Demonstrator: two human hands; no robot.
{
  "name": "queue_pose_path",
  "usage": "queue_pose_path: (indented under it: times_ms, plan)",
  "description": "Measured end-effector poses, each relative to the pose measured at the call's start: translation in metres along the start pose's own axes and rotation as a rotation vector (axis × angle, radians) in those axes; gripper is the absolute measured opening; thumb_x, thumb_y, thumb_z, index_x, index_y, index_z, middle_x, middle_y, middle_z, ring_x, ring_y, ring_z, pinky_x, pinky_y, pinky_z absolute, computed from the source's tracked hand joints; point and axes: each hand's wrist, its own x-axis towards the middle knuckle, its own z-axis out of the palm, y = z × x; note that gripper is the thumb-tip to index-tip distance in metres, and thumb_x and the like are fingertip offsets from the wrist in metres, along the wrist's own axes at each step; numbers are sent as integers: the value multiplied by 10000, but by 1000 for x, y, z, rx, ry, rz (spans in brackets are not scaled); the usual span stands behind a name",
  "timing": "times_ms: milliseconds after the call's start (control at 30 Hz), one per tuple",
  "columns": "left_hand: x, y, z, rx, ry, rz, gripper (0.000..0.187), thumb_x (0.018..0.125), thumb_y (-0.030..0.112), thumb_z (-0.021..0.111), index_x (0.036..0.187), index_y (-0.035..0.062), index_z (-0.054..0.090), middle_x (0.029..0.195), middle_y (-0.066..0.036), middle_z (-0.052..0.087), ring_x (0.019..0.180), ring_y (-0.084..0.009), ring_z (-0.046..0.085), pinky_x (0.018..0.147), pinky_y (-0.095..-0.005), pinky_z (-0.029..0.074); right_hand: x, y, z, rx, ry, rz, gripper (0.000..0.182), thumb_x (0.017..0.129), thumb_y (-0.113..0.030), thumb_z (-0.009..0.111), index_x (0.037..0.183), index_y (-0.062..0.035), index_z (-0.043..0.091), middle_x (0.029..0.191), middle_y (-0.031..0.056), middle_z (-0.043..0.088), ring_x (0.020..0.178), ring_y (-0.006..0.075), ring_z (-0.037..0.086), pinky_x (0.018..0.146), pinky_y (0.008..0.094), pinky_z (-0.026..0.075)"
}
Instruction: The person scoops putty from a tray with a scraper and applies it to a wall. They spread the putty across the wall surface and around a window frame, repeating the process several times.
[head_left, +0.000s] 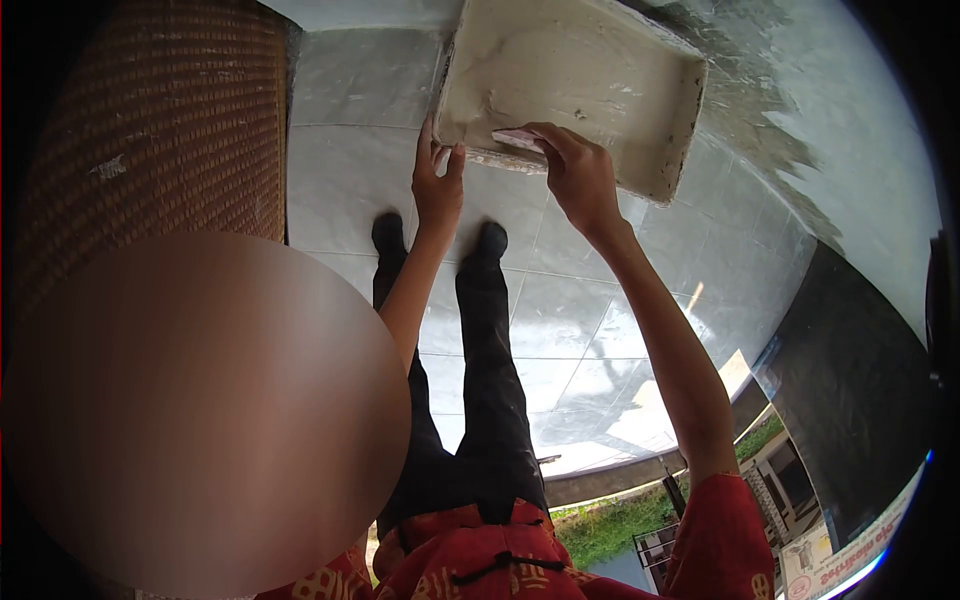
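A shallow rectangular tray (697, 112) with crusted edges holds a smooth beige, putty-like paste (570, 75). My left hand (438, 185) grips the tray's near left corner, its thumb on the near side and its fingers along the left side. In my right hand (580, 172) is a thin, pale pinkish scraper (518, 138), pinched between thumb and fingers. The scraper lies over the tray's near rim, close to the paste; its far edge is partly smeared, and my fingers hide its other end.
Grey floor tiles (590, 300) lie beneath my dark shoes (485, 243). A brown woven panel (200, 130) stands at left. On the right, a wall (850, 110) has patchy grey and white coating, with a dark panel (850, 390) below it.
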Motion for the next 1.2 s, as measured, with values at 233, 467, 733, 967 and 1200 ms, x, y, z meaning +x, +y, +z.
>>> queue_pose_path:
  times_ms: [233, 467, 733, 967, 1200]
  plan:
    - [-1, -1, 4, 40, 56, 46, 635, 991, 176, 646, 1541, 45, 355, 1462, -161, 514, 1325, -256, 534, 1153, -390, 390, 2, -6, -11, -22, -42, 4, 237, 907, -21, 641, 1102, -125, 727, 970, 98, 753, 830, 297, 730, 697, 396, 576]
    - [-1, -4, 5, 19, 60, 60, 632, 981, 162, 645, 1533, 35, 364, 1445, -163, 526, 1319, -247, 540, 1159, -388, 385, 17, -2, -33, -18, -126, -9, 245, 896, -22, 646, 1114, -110, 717, 977, 112, 753, 847, 314, 725, 728, 398, 572]
    - [-17, 18, 18, 409, 124, 123, 618, 1034, 318, 542, 1537, 17, 345, 1506, -223, 457, 1407, -350, 434, 1171, -451, 330, 7, 19, -68, 221, -97, 244, 240, 942, -62, 628, 1178, -46, 671, 1011, 146, 758, 895, 247, 740, 782, 380, 577]
    - [-4, 102, 29, 726, 145, 471, 560, 1072, 294, 428, 1538, 1, 328, 1542, -240, 403, 1459, -468, 306, 1183, -516, 285, -4, -23, -127, 1097, 71, 584, 313, 1032, -131, 570, 1291, 43, 544, 1057, 132, 713, 893, 167, 701, 783, 331, 616]
    - [6, 242, 61, 747, 92, 812, 535, 1076, 302, 381, 1539, 34, 353, 1582, -188, 369, 1496, -452, 243, 1164, -566, 262, 15, -95, -222, 1361, 343, 412, 321, 1038, -128, 546, 1297, 55, 493, 1086, 148, 677, 965, 205, 703, 845, 363, 625]
